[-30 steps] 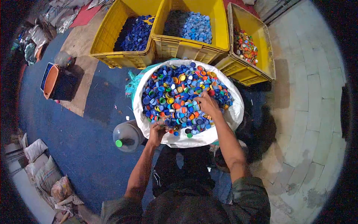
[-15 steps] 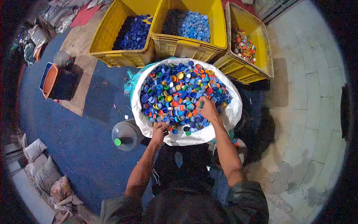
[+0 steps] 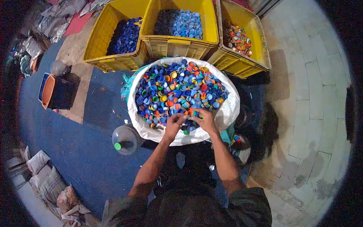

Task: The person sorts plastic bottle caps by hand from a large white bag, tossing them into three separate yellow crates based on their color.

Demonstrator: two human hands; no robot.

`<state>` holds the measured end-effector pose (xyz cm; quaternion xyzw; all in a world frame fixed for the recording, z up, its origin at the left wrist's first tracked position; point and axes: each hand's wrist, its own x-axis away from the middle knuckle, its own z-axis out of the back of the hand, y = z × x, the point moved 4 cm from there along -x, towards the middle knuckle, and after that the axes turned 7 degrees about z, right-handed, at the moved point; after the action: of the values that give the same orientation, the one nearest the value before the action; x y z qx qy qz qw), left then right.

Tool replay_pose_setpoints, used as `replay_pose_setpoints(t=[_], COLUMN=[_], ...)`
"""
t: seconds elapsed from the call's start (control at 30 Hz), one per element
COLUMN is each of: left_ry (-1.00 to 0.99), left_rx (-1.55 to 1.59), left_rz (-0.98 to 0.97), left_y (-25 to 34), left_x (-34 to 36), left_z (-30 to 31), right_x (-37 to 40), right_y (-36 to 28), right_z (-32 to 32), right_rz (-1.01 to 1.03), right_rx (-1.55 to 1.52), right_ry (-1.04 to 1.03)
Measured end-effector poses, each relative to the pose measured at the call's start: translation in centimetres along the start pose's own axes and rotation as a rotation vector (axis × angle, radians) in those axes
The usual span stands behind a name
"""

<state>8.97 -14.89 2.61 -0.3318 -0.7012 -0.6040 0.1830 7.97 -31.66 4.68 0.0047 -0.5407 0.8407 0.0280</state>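
A white sack (image 3: 230, 117), its mouth spread wide, is filled with loose plastic bottle caps (image 3: 177, 89) in blue, orange, yellow, green and other colours. Over its near side my two hands are close together. My left hand (image 3: 174, 126) has its fingers curled inward near orange caps; whatever they pinch is too small to make out. My right hand (image 3: 206, 122) is closed around bottle caps, with bits of green and orange showing at its fingers.
Beyond the sack stand three yellow crates: dark blue caps in the left crate (image 3: 96, 41), light blue in the middle crate (image 3: 181, 46), mixed orange and white in the right crate (image 3: 261, 45). A clear jug (image 3: 126, 138) with a green lid lies left; an orange-rimmed container (image 3: 48, 90) stands farther left.
My right hand has moved left and toward me, and my left hand has shifted right, so they now nearly meet. The view has shifted slightly, with the sack appearing farther left.
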Motion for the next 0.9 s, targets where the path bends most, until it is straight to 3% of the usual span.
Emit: replay_pose_setpoints(t=[0.2,0.43,0.53,0.57,0.67,0.7,0.73,0.77,0.8,0.9], left_ry=[-0.117,-0.038,0.038,0.106,0.33,0.422,0.513,0.477,0.471,0.454], left_rx=[0.131,0.14,0.141,0.0,-0.379,-0.474,-0.568,-0.597,-0.642,-0.827], left_rz=[0.057,-0.005,0.12,0.02,-0.294,-0.407,-0.519,-0.374,-0.416,-0.545], left_y=[-1.3,-2.0,-2.8,-2.5,-2.3,-1.5,-0.8,-0.9,-0.2,2.1], left_x=[-0.2,0.7,0.6,0.4,-0.6,-0.7,-0.8,-1.5,-1.9,-2.8], left_z=[-1.8,-1.6,-0.9,-0.6,0.3,0.5,0.6,0.9,0.4,-1.3], right_x=[1.7,3.6,3.9,4.1,5.2,5.7,6.4,7.2,7.6,8.8], right_y=[-1.2,-1.0,-1.0,-1.0,1.7,1.8,2.6,3.7,3.5,2.9], right_z=[-0.6,-1.2,-0.9,-0.7,-0.2,0.2,0.3,0.2,0.0,0.6], right_rz=[0.083,0.138,0.117,0.1,-0.032,-0.162,-0.221,-0.278,-0.331,-0.402], right_rx=[0.084,0.237,0.218,0.2,-0.051,-0.201,-0.535,-0.869,-1.203,-1.407], right_ry=[0.011,0.018,0.075,0.107,0.204,0.17,0.21,0.247,0.281,0.363])
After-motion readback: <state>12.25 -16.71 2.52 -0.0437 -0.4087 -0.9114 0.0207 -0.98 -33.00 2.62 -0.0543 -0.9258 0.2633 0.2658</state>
